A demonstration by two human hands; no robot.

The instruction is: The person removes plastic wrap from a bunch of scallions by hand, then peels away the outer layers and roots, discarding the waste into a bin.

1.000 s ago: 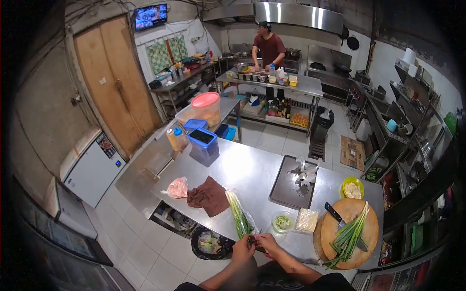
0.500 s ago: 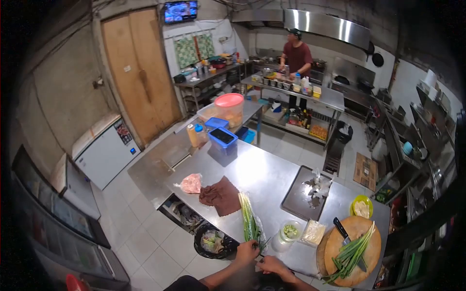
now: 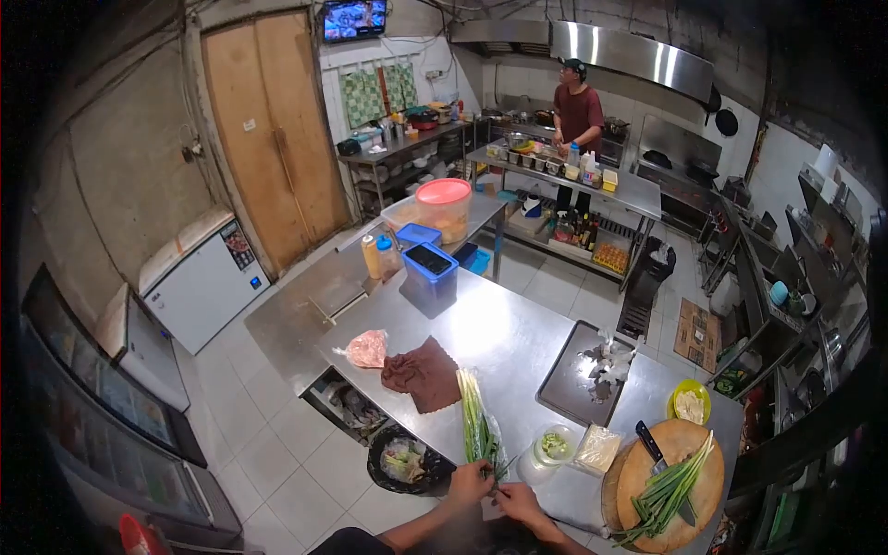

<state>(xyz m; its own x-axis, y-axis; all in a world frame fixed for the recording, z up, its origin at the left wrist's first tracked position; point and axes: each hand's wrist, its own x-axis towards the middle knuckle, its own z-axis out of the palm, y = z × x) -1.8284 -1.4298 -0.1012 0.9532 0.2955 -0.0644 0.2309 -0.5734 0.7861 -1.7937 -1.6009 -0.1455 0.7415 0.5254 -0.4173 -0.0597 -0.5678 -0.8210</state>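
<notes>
A bunch of spring onions (image 3: 475,421), partly in clear plastic, lies along the steel table's near edge. My left hand (image 3: 470,483) is closed at its green leaf ends. Close beside it, my right hand (image 3: 518,504) is closed in a pinch; whatever sits between its fingertips is too small to make out. To the right stand a clear tub of chopped greens (image 3: 554,444) and a wrapped pale block (image 3: 598,449). More spring onions (image 3: 668,490) rest across a knife (image 3: 651,442) on the round wooden chopping board (image 3: 708,462).
A brown cloth (image 3: 430,388) and a bag of pink meat (image 3: 363,349) lie left on the table. Behind are a dark tray (image 3: 555,384) and a blue tub (image 3: 430,277). A bin (image 3: 407,462) stands below the edge. A co-worker (image 3: 579,111) stands at the far counter.
My right hand has moved slightly up and closer to my left hand, which stays at the leaf ends. The view has shifted a little.
</notes>
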